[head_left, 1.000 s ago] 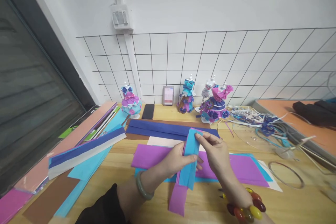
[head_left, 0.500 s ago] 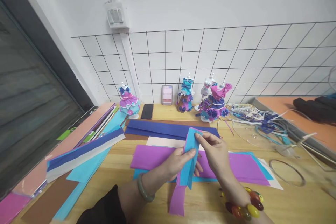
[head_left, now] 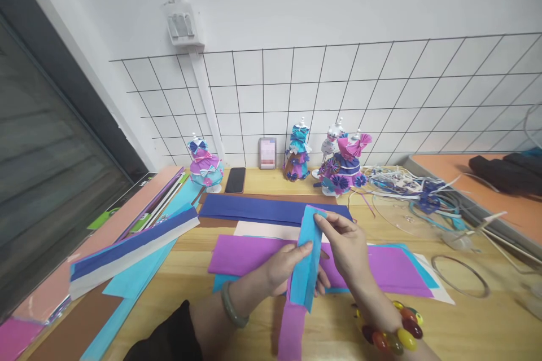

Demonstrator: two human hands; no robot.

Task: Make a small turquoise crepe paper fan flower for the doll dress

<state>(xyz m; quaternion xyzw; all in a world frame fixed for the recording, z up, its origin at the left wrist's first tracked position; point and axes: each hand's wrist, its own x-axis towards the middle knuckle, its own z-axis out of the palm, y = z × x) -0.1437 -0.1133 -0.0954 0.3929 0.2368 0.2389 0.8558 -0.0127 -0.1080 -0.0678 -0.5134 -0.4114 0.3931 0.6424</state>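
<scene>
Both hands hold up a blue crepe paper strip (head_left: pixel 307 265) layered over a purple paper strip (head_left: pixel 292 324), whose lower end hangs down. My left hand (head_left: pixel 285 268) grips it midway, thumb pressed on the blue face and fingers behind. My right hand (head_left: pixel 345 240) pinches the top right corner between thumb and fingers. Under the hands a wide purple paper sheet (head_left: pixel 249 254) lies on the table, with a light blue sheet (head_left: pixel 222 282) below it. Behind, a folded dark blue paper band (head_left: pixel 262 208) rests on brown paper.
Miniature dress forms in paper dresses stand at the back, one at left (head_left: pixel 206 166) and others at right (head_left: pixel 347 163). A phone (head_left: pixel 235 180) lies flat near an upright screen (head_left: pixel 267 153). Tangled ribbons (head_left: pixel 423 192), a ring (head_left: pixel 460 276) and a blue-white strip (head_left: pixel 135 251) lie at the sides.
The blue and purple strips hang slightly lower and straighter, with the blue edge folded over more flatly. Both hands keep nearly the same hold. The view has shifted a little.
</scene>
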